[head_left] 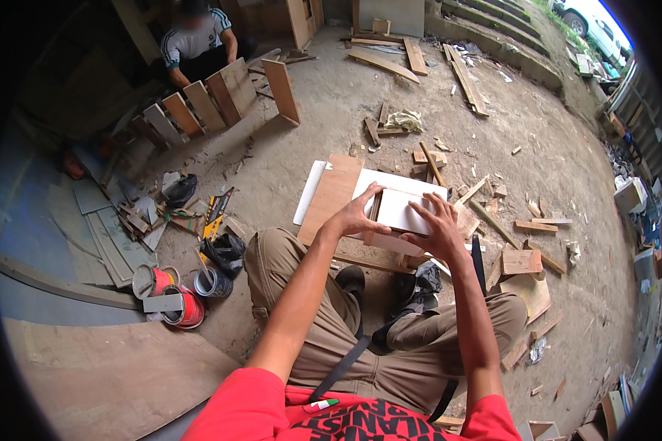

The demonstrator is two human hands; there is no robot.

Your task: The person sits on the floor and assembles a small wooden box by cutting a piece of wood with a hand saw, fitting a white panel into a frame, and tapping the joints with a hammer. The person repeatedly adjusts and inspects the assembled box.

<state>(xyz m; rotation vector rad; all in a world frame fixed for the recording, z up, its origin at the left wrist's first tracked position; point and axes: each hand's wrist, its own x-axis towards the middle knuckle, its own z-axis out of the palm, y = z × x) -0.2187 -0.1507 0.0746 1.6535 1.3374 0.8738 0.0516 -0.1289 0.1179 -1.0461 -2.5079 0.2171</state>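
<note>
A small white-faced wooden piece (399, 213) with brown edges is between my two hands, over the low work surface in front of my crossed legs. My left hand (354, 214) is closed on its left side, thumb toward the near edge. On the right side, my right hand (440, 224) grips it with fingers bent over the white face and thumb low at the near edge. Under and beside it lie a brown plywood board (336, 189) and a white panel (311, 192). Whether the piece touches the panel under it, I cannot tell.
A handsaw (478, 266) stands by my right knee among wood offcuts (522, 262). To my left are paint cans (187, 309), a yellow-and-black tool (217, 213) and a black plastic bag (226, 251). Another person (195, 44) crouches behind upright boards (217, 99).
</note>
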